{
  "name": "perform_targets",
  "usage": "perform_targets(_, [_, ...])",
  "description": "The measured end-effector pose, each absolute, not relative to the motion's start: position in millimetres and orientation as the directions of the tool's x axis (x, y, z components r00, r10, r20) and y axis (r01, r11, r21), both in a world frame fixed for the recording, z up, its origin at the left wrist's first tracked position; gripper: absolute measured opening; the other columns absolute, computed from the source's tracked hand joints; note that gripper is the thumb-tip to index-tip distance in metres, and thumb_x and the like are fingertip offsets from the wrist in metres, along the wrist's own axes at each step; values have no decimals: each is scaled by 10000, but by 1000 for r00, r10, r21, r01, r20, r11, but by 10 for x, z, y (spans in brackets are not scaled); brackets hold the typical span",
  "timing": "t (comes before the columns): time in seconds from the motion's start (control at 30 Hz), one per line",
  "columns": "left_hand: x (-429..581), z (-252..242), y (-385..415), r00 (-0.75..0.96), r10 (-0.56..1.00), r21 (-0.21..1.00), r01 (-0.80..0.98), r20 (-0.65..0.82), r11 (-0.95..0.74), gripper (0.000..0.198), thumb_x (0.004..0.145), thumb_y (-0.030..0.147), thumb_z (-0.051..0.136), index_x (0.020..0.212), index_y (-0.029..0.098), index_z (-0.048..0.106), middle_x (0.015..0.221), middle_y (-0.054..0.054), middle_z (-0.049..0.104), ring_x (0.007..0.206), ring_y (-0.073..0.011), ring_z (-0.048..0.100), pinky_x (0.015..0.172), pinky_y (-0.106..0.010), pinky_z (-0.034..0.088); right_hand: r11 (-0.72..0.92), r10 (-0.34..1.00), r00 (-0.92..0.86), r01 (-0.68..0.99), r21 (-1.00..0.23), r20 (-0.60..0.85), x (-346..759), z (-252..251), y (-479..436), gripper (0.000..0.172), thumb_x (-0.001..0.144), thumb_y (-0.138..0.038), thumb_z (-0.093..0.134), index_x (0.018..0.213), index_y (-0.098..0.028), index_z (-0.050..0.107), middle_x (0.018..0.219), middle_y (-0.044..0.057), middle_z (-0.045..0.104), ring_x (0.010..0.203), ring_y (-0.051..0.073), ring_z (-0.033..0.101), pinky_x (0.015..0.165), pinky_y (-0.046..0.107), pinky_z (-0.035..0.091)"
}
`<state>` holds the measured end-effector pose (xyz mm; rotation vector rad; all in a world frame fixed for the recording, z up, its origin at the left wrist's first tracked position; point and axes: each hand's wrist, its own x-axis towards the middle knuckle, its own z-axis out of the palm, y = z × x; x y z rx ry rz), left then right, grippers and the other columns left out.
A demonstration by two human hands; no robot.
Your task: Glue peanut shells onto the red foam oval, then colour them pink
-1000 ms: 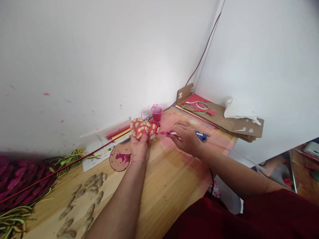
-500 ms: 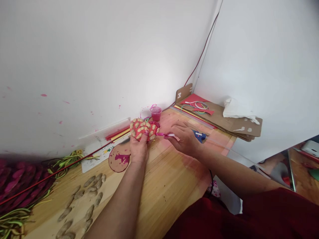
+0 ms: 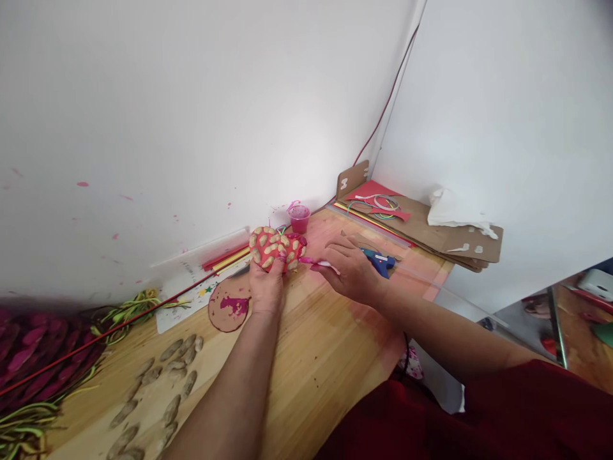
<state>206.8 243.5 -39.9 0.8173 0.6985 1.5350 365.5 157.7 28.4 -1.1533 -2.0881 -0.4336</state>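
My left hand (image 3: 267, 284) grips a red craft piece (image 3: 278, 246) covered with peanut shells, the thumb pressed on its front. Part of its upper right edge is coated in dark magenta paint. Between the fingers of my right hand (image 3: 352, 271) is a paintbrush (image 3: 318, 262) with a white handle and a magenta tip. That tip meets or nearly meets the right edge of the piece. Just behind stands a clear cup of magenta paint (image 3: 300, 219), close to the wall. A brown disc (image 3: 228, 307) smeared with magenta lies left of my left wrist.
Loose peanuts (image 3: 171, 404) are spread at the lower left. A blue glue gun (image 3: 380, 260) lies beyond my right hand. Stacked cardboard (image 3: 460, 245) with a white cloth (image 3: 454, 211) sits at the right. A red cord (image 3: 138, 324) crosses the left side.
My right hand has shifted slightly left with the paintbrush, uncovering more of the glue gun. My left hand and the peanut-covered piece stay nearly in place.
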Motion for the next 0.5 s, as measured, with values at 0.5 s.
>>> perform_targets(0.5, [2042,-226,2368,-42,998,805,-593,-48,14,614,700,191,789,1279,273,603,1263,-97,692,919,-190,723,694,-268,608,545,603,-208,812,-207,770,3728,335,1600,98,940,-281,645,878,-207,631,780,39,702,777,216,599,742,353,446])
